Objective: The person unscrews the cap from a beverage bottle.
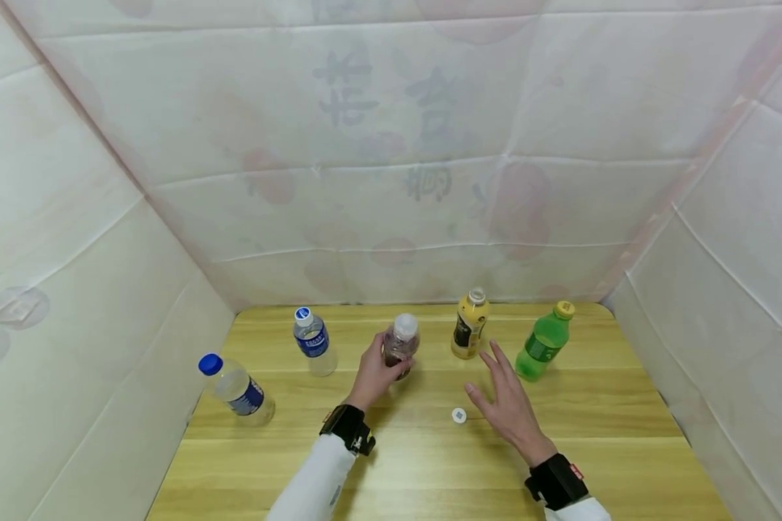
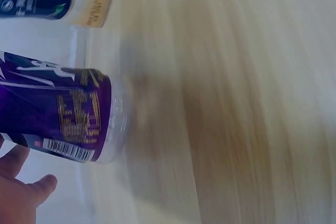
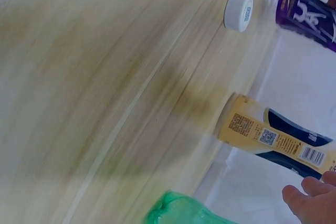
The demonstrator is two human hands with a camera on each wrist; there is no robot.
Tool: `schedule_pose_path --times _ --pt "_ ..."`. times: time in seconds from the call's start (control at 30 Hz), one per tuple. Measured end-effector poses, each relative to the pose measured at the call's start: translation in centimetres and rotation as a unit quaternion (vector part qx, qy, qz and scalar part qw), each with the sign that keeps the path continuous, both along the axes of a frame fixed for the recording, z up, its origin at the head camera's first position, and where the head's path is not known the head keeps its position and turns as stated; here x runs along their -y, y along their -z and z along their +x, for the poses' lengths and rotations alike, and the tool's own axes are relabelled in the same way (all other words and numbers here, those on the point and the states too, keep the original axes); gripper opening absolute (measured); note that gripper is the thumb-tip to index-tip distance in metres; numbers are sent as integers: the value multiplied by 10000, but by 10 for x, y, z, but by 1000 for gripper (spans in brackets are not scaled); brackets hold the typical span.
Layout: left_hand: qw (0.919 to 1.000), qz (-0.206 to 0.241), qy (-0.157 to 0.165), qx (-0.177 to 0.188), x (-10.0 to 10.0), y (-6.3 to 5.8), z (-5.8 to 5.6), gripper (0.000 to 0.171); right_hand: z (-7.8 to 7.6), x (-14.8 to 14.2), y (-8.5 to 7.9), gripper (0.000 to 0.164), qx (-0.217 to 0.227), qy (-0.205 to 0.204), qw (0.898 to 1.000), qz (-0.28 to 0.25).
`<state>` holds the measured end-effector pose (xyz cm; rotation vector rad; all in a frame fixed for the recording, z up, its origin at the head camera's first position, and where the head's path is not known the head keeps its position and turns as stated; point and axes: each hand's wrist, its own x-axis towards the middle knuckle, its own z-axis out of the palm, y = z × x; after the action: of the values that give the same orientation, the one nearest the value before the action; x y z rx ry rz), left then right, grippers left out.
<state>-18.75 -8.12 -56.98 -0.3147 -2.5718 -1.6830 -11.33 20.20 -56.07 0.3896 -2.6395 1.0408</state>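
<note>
My left hand (image 1: 376, 373) grips a clear bottle with a purple label (image 2: 58, 111) and a white cap, at the middle of the table. In the head view this bottle (image 1: 402, 340) is upright, with the thumb across its front. My right hand (image 1: 510, 409) holds nothing. Its fingers are spread just in front of a yellow bottle (image 1: 470, 325), whose neck looks uncapped. On the table to the left of the right hand lies a loose white cap (image 1: 459, 415). The right wrist view shows the same cap (image 3: 239, 11) and the yellow bottle (image 3: 273, 136) beyond.
A green bottle (image 1: 547, 340) with a yellow cap stands right of the yellow one. Two clear bottles with blue labels are on the left: one (image 1: 315, 344) farther back, one (image 1: 237, 391) nearer the left edge. Fabric walls (image 1: 391, 217) enclose the wooden table (image 1: 423, 470).
</note>
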Motion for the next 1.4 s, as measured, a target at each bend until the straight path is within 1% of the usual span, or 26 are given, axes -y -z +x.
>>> schedule_pose_path --times 0.1,0.17,0.37,0.43,0.53,0.7,0.9,1.13,1.27,1.4 --pt "9992 -361 105 -168 5 -3 6 81 0 0 -1 71 38 10 10000 43" --pt "9983 -492 140 -277 7 -5 10 83 0 -1 -2 72 85 18 9999 55" --pt "9964 -547 198 -624 10 -15 27 92 0 2 -1 72 140 7 9999 59" --pt "9954 -608 178 -719 11 -17 32 91 0 3 -1 71 126 14 9999 62" --pt "9946 -699 115 -763 11 -20 40 85 0 4 -2 71 128 8 9999 22" --pt "9910 -1026 -71 -853 13 -21 50 78 -1 8 -6 71 111 -52 9999 -55" --pt "9816 -1548 -148 -1108 16 -18 58 76 -4 14 -14 70 99 -53 9998 -146" --pt "9700 -2019 -196 -1341 17 -15 63 74 -3 27 -25 62 300 -59 9986 -435" --pt "9664 -2168 -221 -1363 15 -15 65 73 -5 36 -30 59 298 -98 9983 -494" --pt "9645 -2302 -240 -1271 13 -12 67 72 -6 45 -37 57 263 -96 9982 -528"
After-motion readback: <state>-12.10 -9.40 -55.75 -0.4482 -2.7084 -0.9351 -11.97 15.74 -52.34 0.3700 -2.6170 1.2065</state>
